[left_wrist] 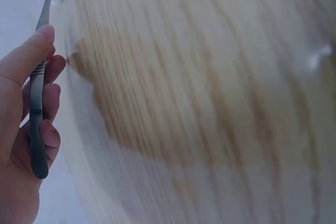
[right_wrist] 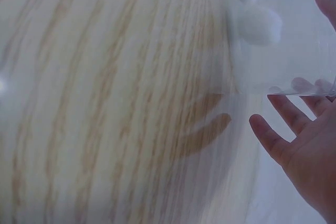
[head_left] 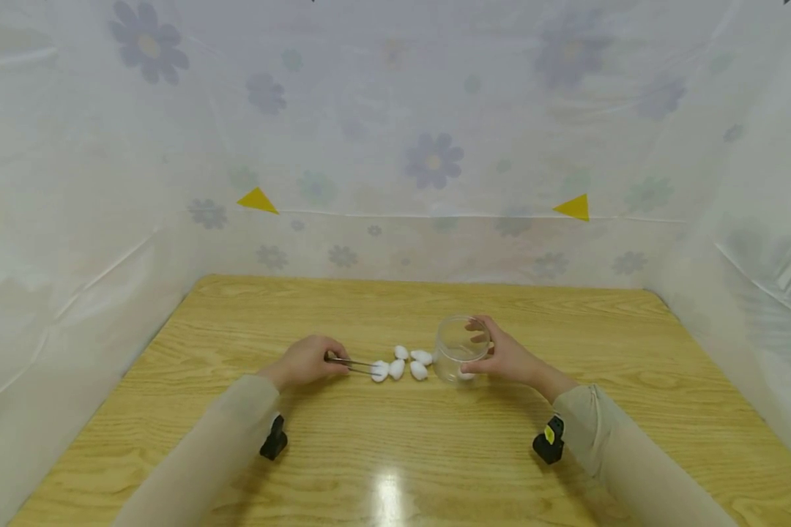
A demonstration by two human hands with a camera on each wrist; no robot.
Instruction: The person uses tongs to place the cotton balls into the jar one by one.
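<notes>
My left hand [head_left: 310, 360] pinches a pair of metal tweezers [left_wrist: 37, 98] between thumb and fingers. The tweezers' tips reach a white cotton ball [head_left: 379, 372] on the table; whether they squeeze it, I cannot tell. Several more cotton balls [head_left: 419, 370] lie between there and a clear round jar [head_left: 451, 351]. My right hand [head_left: 507, 356] holds this upright, open-topped jar from its right side, with the thumb in front and fingers behind. In the right wrist view a white cotton ball [right_wrist: 260, 24] shows through the jar's wall, low inside it.
Both hands work over a wood-grain table [head_left: 395, 439]. A pale flowered curtain [head_left: 395, 146] hangs behind it and at both sides. Two yellow triangles [head_left: 257, 200] mark the back curtain. Black wrist cameras [head_left: 275, 439] sit under both sleeves.
</notes>
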